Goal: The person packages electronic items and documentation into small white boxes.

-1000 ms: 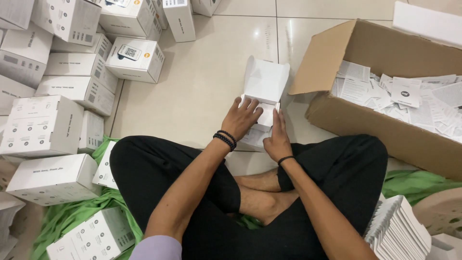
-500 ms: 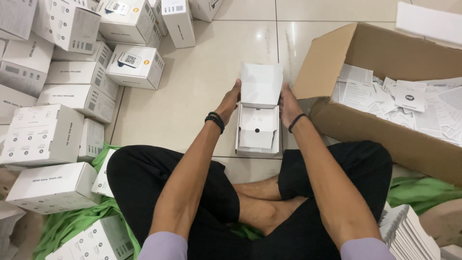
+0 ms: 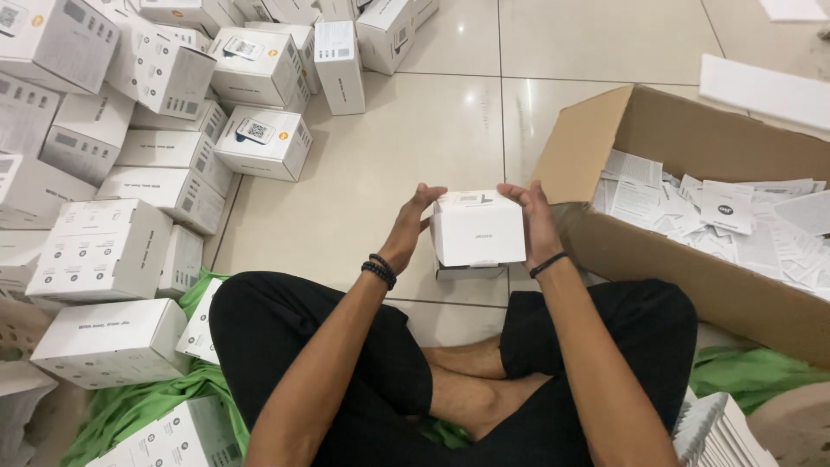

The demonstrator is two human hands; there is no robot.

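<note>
I sit cross-legged on a tiled floor and hold a small white box (image 3: 478, 229) in front of me, above my knees. My left hand (image 3: 410, 227) grips its left side and my right hand (image 3: 536, 220) grips its right side. The box's lid is down and its plain front face is turned toward me. A black bead bracelet is on my left wrist and a thin black band on my right.
Several white boxes (image 3: 99, 251) are stacked along the left and back. An open brown cardboard carton (image 3: 635, 130) with many white paper leaflets stands at the right. Green cloth (image 3: 138, 406) lies under my legs. A stack of white cards (image 3: 718, 437) is at the lower right.
The box lay on the floor with its lid up under my hands. I have lifted it, the lid has come down, and both hands now clasp its sides.
</note>
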